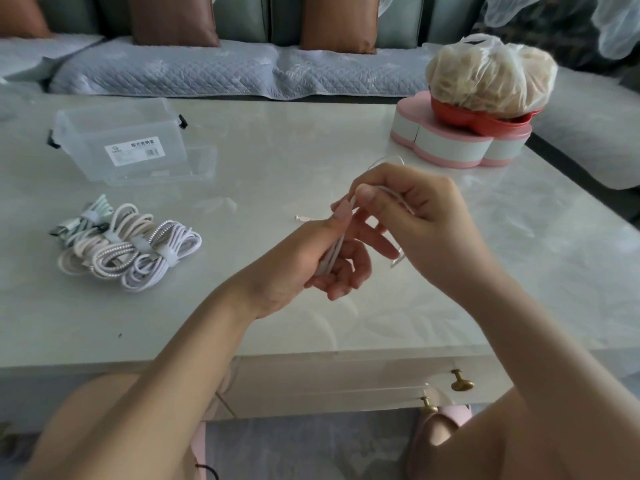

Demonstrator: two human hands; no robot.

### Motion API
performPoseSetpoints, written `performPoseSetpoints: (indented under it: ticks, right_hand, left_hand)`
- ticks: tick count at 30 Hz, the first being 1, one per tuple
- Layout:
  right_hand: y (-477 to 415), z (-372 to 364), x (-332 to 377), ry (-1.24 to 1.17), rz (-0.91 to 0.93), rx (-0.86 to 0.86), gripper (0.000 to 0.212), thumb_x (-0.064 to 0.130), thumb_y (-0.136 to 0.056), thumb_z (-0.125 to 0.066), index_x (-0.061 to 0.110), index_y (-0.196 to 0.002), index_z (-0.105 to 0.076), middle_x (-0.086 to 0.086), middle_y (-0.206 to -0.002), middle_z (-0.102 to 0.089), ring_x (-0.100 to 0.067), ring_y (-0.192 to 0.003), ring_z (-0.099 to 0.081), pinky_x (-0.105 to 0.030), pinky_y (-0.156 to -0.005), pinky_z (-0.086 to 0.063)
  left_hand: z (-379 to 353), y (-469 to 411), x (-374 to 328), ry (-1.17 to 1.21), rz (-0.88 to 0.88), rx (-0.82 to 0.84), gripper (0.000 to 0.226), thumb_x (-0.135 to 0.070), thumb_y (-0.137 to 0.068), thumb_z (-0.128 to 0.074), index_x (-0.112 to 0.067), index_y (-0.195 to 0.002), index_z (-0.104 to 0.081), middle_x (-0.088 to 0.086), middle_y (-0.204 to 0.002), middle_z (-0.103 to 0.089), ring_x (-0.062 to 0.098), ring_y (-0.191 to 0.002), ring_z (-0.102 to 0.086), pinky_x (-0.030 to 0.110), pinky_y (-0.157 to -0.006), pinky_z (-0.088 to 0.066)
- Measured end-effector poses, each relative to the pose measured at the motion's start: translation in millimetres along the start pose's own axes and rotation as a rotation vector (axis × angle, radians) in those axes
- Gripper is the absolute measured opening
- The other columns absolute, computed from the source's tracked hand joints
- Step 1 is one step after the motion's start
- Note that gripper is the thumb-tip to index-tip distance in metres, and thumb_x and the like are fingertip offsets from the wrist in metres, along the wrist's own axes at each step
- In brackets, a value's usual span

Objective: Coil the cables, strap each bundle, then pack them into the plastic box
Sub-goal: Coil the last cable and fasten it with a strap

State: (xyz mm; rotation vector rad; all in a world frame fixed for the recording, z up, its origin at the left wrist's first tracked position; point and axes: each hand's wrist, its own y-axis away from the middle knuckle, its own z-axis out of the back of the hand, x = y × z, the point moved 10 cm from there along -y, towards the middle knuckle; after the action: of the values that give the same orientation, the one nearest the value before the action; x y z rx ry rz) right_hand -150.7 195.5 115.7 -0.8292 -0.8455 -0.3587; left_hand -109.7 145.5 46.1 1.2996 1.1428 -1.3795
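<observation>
while the left hand is curling its fingers round smooth loops of thin white cable, the right hand is pinching the same cable between thumb and forefinger just above. well left of the fingers, strapped round bundles are lying on the glossy table; beyond those, the clear plastic box is sitting.

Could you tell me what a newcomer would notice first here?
The left hand and right hand meet at the centre, both gripping a thin white cable. To their left lie strapped cable bundles, with the clear plastic box behind; at far right a plastic bag rests above a pink container.
</observation>
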Motion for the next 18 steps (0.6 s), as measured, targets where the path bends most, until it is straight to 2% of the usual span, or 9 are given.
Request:
performPoseSetpoints:
  ticks: [2,4,5,7,9,12,14,18]
  right_hand:
    - [0,-1,-1,-0.038,-0.029,-0.017,0.017,0.012,-0.092,-0.054,0.008,-0.079,-0.063,-0.009,-0.078,-0.071,-0.038,-0.068,-0.063,-0.051,-0.055,-0.048]
    - [1,-1,-5,-0.104,-0.08,-0.022,0.019,0.006,-0.095,-0.051,0.005,-0.08,-0.062,-0.008,-0.08,-0.071,-0.048,-0.067,-0.06,-0.058,-0.05,-0.044]
    - [1,-2,-7,-0.124,-0.1,-0.022,0.019,0.005,-0.096,-0.05,0.003,-0.081,-0.061,-0.007,-0.081,-0.072,-0.049,-0.068,-0.061,-0.06,-0.051,-0.043]
    - [1,-3,-8,-0.124,-0.107,-0.01,0.018,0.006,-0.096,-0.049,0.003,-0.082,-0.061,-0.006,-0.08,-0.073,-0.042,-0.069,-0.065,-0.06,-0.055,-0.047]
    - [1,-5,-8,-0.111,-0.089,0.016,0.018,0.008,-0.095,-0.049,0.005,-0.082,-0.062,-0.001,-0.079,-0.073,-0.027,-0.075,-0.071,-0.052,-0.065,-0.055]
    - [1,-7,-9,-0.085,-0.077,0.043,0.018,0.013,-0.093,-0.05,0.008,-0.081,-0.062,0.001,-0.079,-0.073,-0.015,-0.081,-0.071,-0.032,-0.07,-0.056]
    - [2,-8,-9,-0.075,-0.072,0.041,0.018,0.013,-0.093,-0.05,0.007,-0.081,-0.063,-0.002,-0.078,-0.072,-0.013,-0.077,-0.07,-0.025,-0.071,-0.053]
    - [4,-10,-12,-0.216,-0.126,0.052,0.02,0.007,-0.097,-0.047,0.007,-0.081,-0.059,-0.007,-0.076,-0.068,-0.016,-0.072,-0.069,-0.024,-0.068,-0.053]
  left_hand:
    - [-1,2,-2,-0.038,-0.006,0.005,0.057,-0.058,-0.093,-0.028,-0.013,-0.097,-0.064,0.0,-0.064,-0.057,0.01,-0.043,-0.04,0.014,-0.046,-0.032]
    - [-4,2,-3,-0.085,-0.019,0.026,0.036,-0.043,-0.096,-0.041,-0.014,-0.098,-0.062,0.0,-0.067,-0.059,0.009,-0.044,-0.042,0.014,-0.047,-0.033]
    - [-6,4,-3,-0.103,-0.023,0.041,0.026,-0.033,-0.096,-0.043,-0.013,-0.099,-0.06,0.0,-0.07,-0.062,0.01,-0.046,-0.047,0.014,-0.048,-0.035]
    - [-8,5,-4,-0.135,-0.032,0.054,0.024,-0.025,-0.095,-0.038,-0.012,-0.101,-0.058,0.001,-0.08,-0.067,0.013,-0.059,-0.06,0.016,-0.054,-0.041]
    - [-7,5,-3,-0.158,-0.025,0.038,0.031,-0.029,-0.096,-0.035,-0.01,-0.102,-0.059,0.003,-0.088,-0.069,0.019,-0.074,-0.067,0.02,-0.06,-0.046]
    - [-9,6,-2,-0.201,0.02,0.035,0.042,-0.041,-0.094,-0.037,-0.005,-0.102,-0.058,0.003,-0.089,-0.07,0.021,-0.077,-0.07,0.02,-0.06,-0.047]
    - [-11,6,-2,-0.223,0.04,0.039,0.044,-0.043,-0.091,-0.038,-0.005,-0.099,-0.058,0.004,-0.087,-0.071,0.022,-0.071,-0.071,0.019,-0.055,-0.046]
    - [-8,7,-12,-0.233,-0.031,-0.012,0.034,-0.037,-0.09,-0.038,-0.013,-0.086,-0.062,-0.001,-0.072,-0.071,0.013,-0.044,-0.059,0.016,-0.045,-0.039]
